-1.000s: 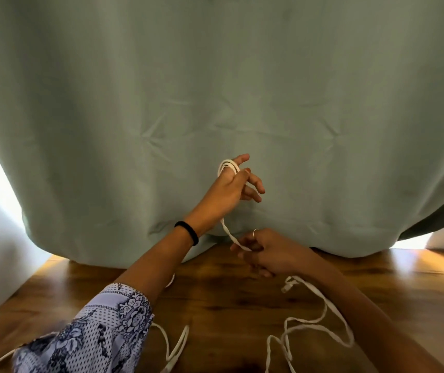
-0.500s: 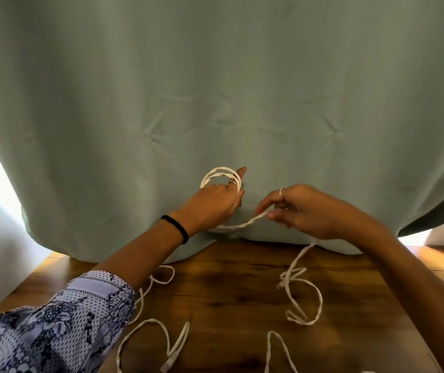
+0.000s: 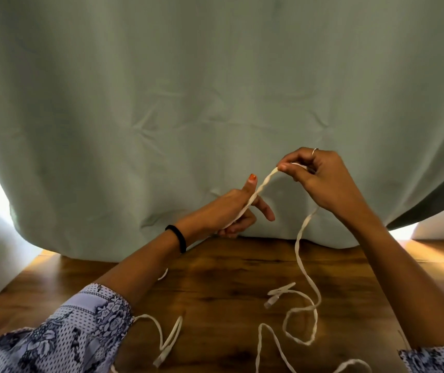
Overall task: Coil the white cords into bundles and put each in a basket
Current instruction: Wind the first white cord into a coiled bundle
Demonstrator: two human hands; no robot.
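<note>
Head view gives me the flat white cord [image 3: 262,184] stretched taut between both hands, above the dark wooden tabletop [image 3: 228,286]. My right hand [image 3: 320,181] pinches its upper end between thumb and fingers; my left hand [image 3: 228,211] grips the lower wraps, thumb up. The cord's slack drops from the right hand and snakes across the wood. Behind hangs a pale green fabric curtain [image 3: 188,90].
</note>
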